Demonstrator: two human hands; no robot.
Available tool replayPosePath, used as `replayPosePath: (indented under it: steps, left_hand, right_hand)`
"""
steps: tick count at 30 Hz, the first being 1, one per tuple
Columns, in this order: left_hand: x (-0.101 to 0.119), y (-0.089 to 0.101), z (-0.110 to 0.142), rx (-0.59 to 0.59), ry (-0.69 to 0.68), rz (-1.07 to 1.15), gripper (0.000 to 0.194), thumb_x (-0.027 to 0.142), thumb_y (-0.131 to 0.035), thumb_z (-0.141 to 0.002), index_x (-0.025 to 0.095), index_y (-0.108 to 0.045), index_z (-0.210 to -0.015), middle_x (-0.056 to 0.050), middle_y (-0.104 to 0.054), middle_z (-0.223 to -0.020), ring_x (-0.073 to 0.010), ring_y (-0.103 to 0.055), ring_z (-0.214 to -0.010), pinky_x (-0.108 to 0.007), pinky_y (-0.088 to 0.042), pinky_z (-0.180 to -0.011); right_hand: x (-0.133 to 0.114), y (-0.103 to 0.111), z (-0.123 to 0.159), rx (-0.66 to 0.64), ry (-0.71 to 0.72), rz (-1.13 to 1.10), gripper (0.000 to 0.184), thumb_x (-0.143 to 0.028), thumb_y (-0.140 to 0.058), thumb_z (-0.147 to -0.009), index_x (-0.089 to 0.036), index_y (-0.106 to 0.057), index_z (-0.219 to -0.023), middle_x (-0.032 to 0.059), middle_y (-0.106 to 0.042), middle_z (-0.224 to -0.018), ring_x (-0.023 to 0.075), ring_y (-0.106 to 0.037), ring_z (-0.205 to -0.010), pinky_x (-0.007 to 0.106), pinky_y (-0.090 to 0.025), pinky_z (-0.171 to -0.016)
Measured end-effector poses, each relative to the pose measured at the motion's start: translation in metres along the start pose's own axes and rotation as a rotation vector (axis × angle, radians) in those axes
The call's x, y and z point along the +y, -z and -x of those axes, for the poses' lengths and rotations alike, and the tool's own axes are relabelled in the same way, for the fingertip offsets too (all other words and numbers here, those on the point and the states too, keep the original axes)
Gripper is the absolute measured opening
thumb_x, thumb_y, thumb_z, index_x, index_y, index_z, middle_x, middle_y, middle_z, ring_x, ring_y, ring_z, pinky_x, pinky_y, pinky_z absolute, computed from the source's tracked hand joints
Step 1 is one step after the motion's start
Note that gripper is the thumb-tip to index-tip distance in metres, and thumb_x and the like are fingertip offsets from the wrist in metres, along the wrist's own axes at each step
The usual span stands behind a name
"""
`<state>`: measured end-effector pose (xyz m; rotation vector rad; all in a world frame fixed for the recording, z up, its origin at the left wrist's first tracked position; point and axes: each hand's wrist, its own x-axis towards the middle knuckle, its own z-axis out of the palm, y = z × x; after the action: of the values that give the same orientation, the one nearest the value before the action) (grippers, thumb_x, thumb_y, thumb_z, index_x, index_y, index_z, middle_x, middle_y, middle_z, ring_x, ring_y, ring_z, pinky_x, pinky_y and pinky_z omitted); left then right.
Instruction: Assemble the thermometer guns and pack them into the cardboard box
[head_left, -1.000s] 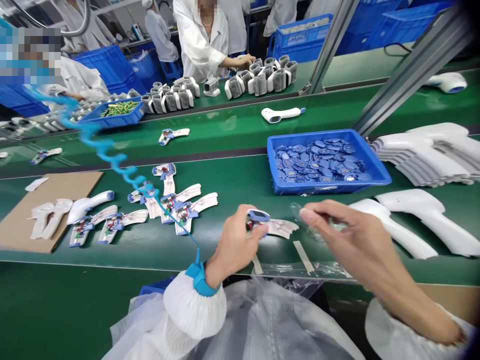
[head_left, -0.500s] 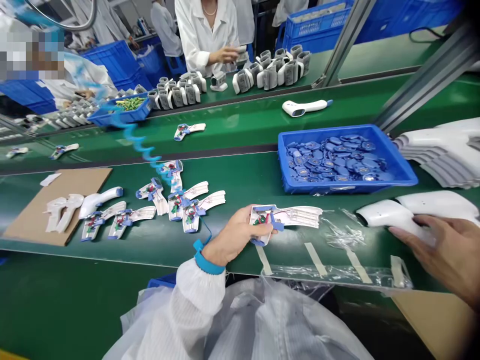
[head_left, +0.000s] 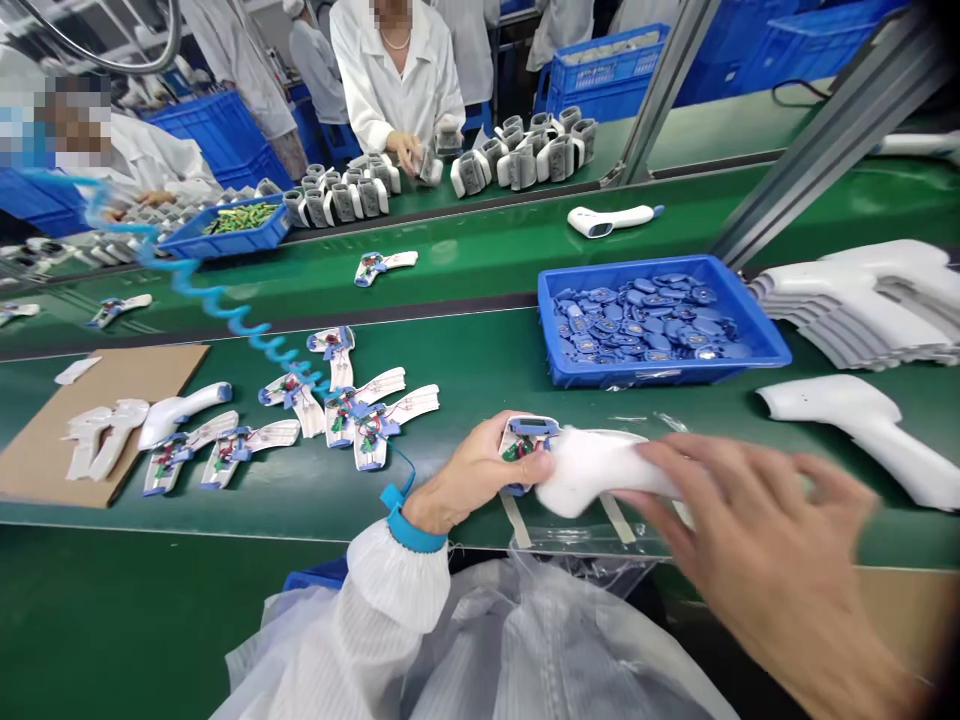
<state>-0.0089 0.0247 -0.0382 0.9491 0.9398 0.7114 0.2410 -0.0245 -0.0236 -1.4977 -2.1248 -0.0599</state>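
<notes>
My left hand is closed around an opened thermometer half, whose green circuit board and red wires show inside its white and blue body. A blue band circles that wrist. In my right hand, slightly smeared by motion, is a white thermometer shell, gripped by its handle. The shell's wide end lies right beside the left thumb and covers the handle of the opened half; whether the two parts touch, I cannot tell. One more white housing rests on the green bench at the right.
Beyond my hands stands a blue bin of blue oval parts. Stacked white shells are at the right. Several opened thermometer halves lie left, near cardboard and a coiled blue hose. A co-worker sits across the conveyor.
My right hand has lifted one white shell from the right side of the bench and carried it left to the opened half. The left hand keeps its hold. The view has shifted slightly.
</notes>
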Motion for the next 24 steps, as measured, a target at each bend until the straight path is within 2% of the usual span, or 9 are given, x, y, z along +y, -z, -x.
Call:
replayPosePath:
  steps: [2, 4, 8, 10, 13, 15, 17, 21, 24]
  left_hand:
    - [-0.002, -0.003, 0.002, 0.044, -0.034, -0.108, 0.059, 0.046, -0.088, -0.076, 0.014, -0.067, -0.12, -0.009, -0.07, -0.111, -0.0217, -0.063, -0.098, -0.029, -0.049, -0.083]
    - [-0.004, -0.004, 0.004, 0.1, -0.066, -0.201, 0.05, 0.044, -0.085, -0.079, 0.015, -0.069, -0.116, -0.007, -0.071, -0.106, -0.0209, -0.063, -0.094, -0.028, -0.049, -0.08]
    - [-0.005, -0.001, 0.009, 0.06, -0.152, -0.323, 0.045, 0.043, -0.076, -0.088, 0.017, -0.066, -0.122, -0.007, -0.07, -0.113, -0.0212, -0.063, -0.098, -0.029, -0.048, -0.082]
    - [-0.003, 0.001, 0.011, 0.104, -0.141, -0.442, 0.041, 0.048, -0.076, -0.088, 0.017, -0.066, -0.112, -0.006, -0.07, -0.104, -0.0196, -0.062, -0.09, -0.029, -0.046, -0.076]
    - [0.003, 0.003, 0.013, 0.196, -0.121, -0.567, 0.041, 0.051, -0.08, -0.083, 0.018, -0.062, -0.096, -0.001, -0.067, -0.084, -0.0166, -0.056, -0.073, -0.027, -0.038, -0.064]
    - [0.007, 0.002, 0.013, 0.201, -0.134, -0.611, 0.038, 0.046, -0.079, -0.084, 0.019, -0.061, -0.104, -0.002, -0.07, -0.088, -0.0182, -0.059, -0.074, -0.028, -0.038, -0.063]
    - [0.009, 0.001, 0.013, 0.152, -0.141, -0.668, 0.032, 0.038, -0.074, -0.086, 0.019, -0.063, -0.11, -0.005, -0.072, -0.092, -0.0205, -0.063, -0.074, -0.029, -0.039, -0.063]
    - [0.007, 0.001, 0.011, 0.124, -0.214, -0.896, 0.02, 0.033, -0.066, -0.088, 0.018, -0.067, -0.101, -0.009, -0.073, -0.083, -0.0257, -0.067, -0.07, -0.033, -0.042, -0.065]
    - [0.007, 0.005, 0.011, 0.203, -0.205, -0.936, 0.027, 0.038, -0.065, -0.089, 0.017, -0.068, -0.107, -0.011, -0.075, -0.088, -0.0296, -0.07, -0.075, -0.035, -0.045, -0.067]
  right_hand:
    - [-0.026, -0.016, -0.021, -0.023, 0.152, 0.117, 0.019, -0.035, -0.062, -0.099, -0.025, -0.07, -0.114, 0.0099, -0.076, -0.114, 0.0302, -0.068, -0.097, 0.05, -0.041, -0.091]
    - [-0.033, -0.027, -0.034, -0.105, 0.173, 0.11, 0.031, -0.04, -0.059, -0.101, -0.018, -0.069, -0.119, 0.0143, -0.075, -0.114, 0.0306, -0.069, -0.097, 0.046, -0.045, -0.088]
    - [-0.014, -0.029, -0.046, -0.481, -0.061, -0.271, 0.043, -0.058, -0.059, -0.097, -0.023, -0.071, -0.119, 0.0054, -0.077, -0.088, 0.023, -0.069, -0.069, 0.034, -0.048, -0.059]
    - [-0.011, -0.026, -0.054, -0.546, -0.162, -0.521, 0.041, -0.058, -0.059, -0.097, -0.028, -0.07, -0.121, 0.0026, -0.077, -0.097, 0.02, -0.07, -0.074, 0.031, -0.049, -0.059]
    - [-0.031, -0.032, -0.072, -0.341, -0.253, -0.666, 0.04, -0.059, -0.056, -0.098, -0.025, -0.071, -0.112, 0.0044, -0.075, -0.103, 0.0181, -0.07, -0.084, 0.028, -0.051, -0.066]
    - [-0.054, -0.045, -0.083, -0.169, -0.249, -0.564, 0.043, -0.057, -0.053, -0.1, -0.021, -0.066, -0.079, 0.0028, -0.068, -0.076, 0.014, -0.06, -0.065, 0.028, -0.044, -0.06]
    - [-0.074, -0.059, -0.091, -0.024, -0.176, -0.399, 0.055, -0.052, -0.049, -0.103, -0.021, -0.046, -0.057, 0.0005, -0.052, -0.056, 0.0111, -0.044, -0.053, 0.03, -0.033, -0.055]
    - [-0.087, -0.076, -0.1, 0.097, -0.016, -0.23, 0.055, -0.039, -0.044, -0.106, -0.021, -0.038, -0.054, 0.0009, -0.046, -0.052, 0.0113, -0.039, -0.052, 0.033, -0.024, -0.055]
    - [-0.083, -0.075, -0.102, 0.123, -0.059, -0.265, 0.058, -0.039, -0.041, -0.107, -0.021, -0.036, -0.052, 0.0008, -0.044, -0.049, 0.0107, -0.038, -0.051, 0.032, -0.025, -0.056]
